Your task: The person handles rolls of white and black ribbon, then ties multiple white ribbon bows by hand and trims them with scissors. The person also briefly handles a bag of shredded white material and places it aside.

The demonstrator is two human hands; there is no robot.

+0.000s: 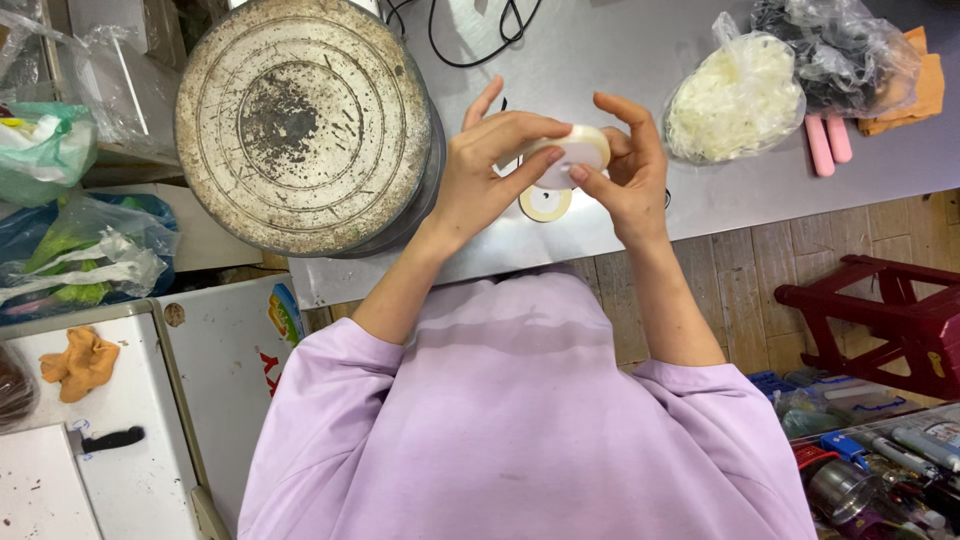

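Both hands are meeting over the steel table [620, 60], working a small white disc [570, 155] between them. The left hand [480, 175] is curling narrowly around the disc: its fingers are arching over the top edge while the thumb is pressing up against the near face, so the disc is being pinched rather than cupped. One finger is sticking up straight, clear of the disc. The right hand [625, 170] is closing on the other side, its fingertips touching the disc's rim and its index finger bending over the top towards the left hand. Neither hand is spread wide; both are gripping the same piece.

The disc is sitting in the air just above the table's near edge, tilted so its flat face is showing. Directly beneath it a pale ring with a dark outline [545, 203] is lying flat on the steel.

Both forearms are rising bare from lilac sleeves [520, 420] and angling inward, wrists bent towards each other.

To the left, a large round worn metal lid [300, 120] is overhanging the table. To the right, a clear bag of pale shreds [735, 100] is resting near a pair of pink handles [828, 145]. A dark red stool [880, 310] is standing on the wooden floor.
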